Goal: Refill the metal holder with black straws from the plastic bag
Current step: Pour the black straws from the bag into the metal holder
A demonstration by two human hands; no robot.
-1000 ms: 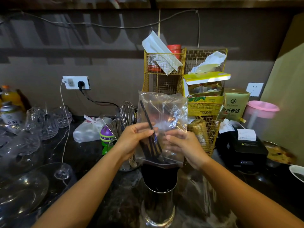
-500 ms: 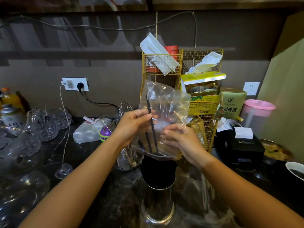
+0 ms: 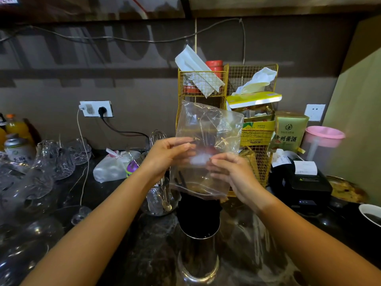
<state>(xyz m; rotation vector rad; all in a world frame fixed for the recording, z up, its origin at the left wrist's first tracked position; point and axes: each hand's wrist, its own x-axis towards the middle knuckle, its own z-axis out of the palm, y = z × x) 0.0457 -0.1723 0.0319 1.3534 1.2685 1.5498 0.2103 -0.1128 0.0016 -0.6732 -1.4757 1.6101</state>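
A clear plastic bag (image 3: 214,129) is held upside down, its mouth just above the metal holder (image 3: 198,259). My left hand (image 3: 167,155) grips the bag's left side and my right hand (image 3: 233,174) grips its right side. The shiny cylindrical holder stands on the dark counter at bottom centre, packed with black straws (image 3: 199,213) that stick up above its rim. A couple of black straws show faintly inside the bag near its lower left; the rest of the bag looks see-through and crumpled.
A yellow wire rack (image 3: 224,83) with tissues and boxes stands right behind the bag. A glass with a whisk and spoons (image 3: 160,195) sits left of the holder. Glassware (image 3: 41,172) crowds the left counter. A black receipt printer (image 3: 303,182) and pink-lidded jug (image 3: 323,141) sit to the right.
Both hands have lifted the bag higher over the holder. The long black straw that stood out in the bag has slid down and few straws show inside it now.
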